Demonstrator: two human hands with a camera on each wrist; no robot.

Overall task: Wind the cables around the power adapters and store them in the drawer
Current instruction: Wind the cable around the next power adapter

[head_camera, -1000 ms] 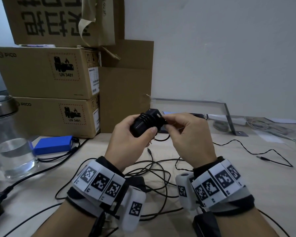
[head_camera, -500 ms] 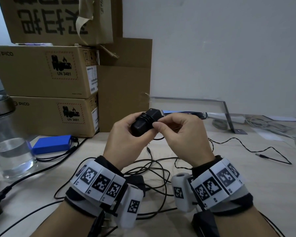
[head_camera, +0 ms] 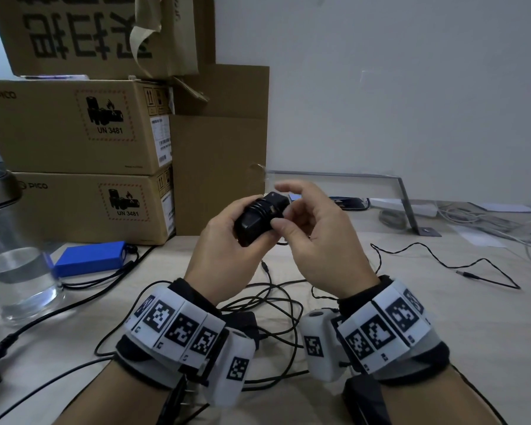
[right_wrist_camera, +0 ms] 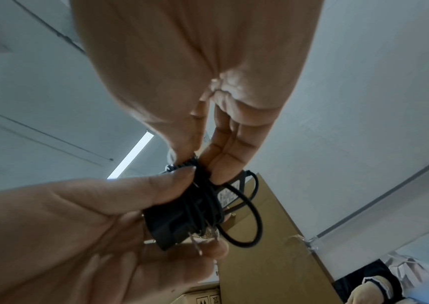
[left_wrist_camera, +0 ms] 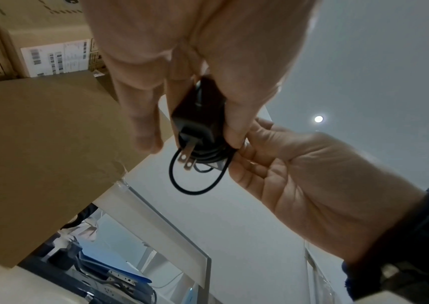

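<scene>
Left hand: the left hand (head_camera: 227, 240) grasps the black power adapter (head_camera: 259, 220), thumb on one side and fingers curled behind, holding it up above the middle of the desk (head_camera: 442, 317).
Right hand: the right hand (head_camera: 319, 240) works at the adapter's right side; its thumb and fingertips (right_wrist_camera: 218, 168) pinch the cable where it meets the windings, the index finger lifted.
Wound cable: several tight turns of thin black cable (right_wrist_camera: 203, 205) circle the adapter body; one slack loop (left_wrist_camera: 197, 176) hangs off the end beside the two plug prongs (left_wrist_camera: 186, 161).
Stage: judged near the close of the winding on this adapter, with the last loop to be taken up or tucked in.
Still loose: a tangle of black cables (head_camera: 276, 308) lies on the near desk between the wrists, and a second thin lead with a barrel plug (head_camera: 463, 273) trails off to the right; these look unwound.
Other adapters: dark blocks show near the wrists, too hidden to name for certain.
Drawer: not visible in any view; nothing can be judged stored.
Surroundings: cardboard boxes (head_camera: 74, 124) stacked far left, a blue battery pack (head_camera: 89, 258) and a glass jar (head_camera: 13, 256) at left.
</scene>
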